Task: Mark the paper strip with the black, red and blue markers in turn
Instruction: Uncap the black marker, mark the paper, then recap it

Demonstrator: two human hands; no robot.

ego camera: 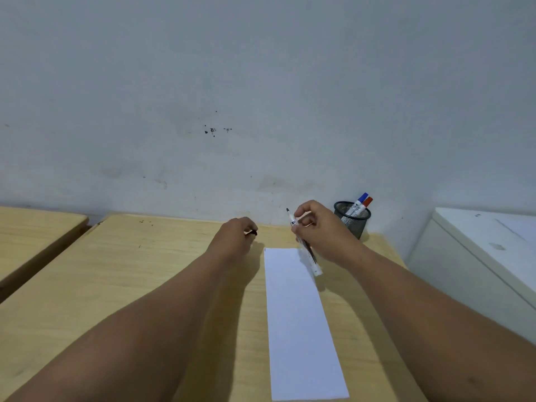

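Head view: right hand [317,224] pinches uncapped black marker [304,245], tip up, above paper strip [301,323] far end, strip's long axis running toward wearer; left hand [236,236] closed on cap [253,232].

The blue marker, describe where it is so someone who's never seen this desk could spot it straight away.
Look at the far right corner of the wooden desk, by the wall, where a black mesh cup stands. Two markers stick out of it. The blue marker is the left one with the blue cap; the red marker leans beside it.
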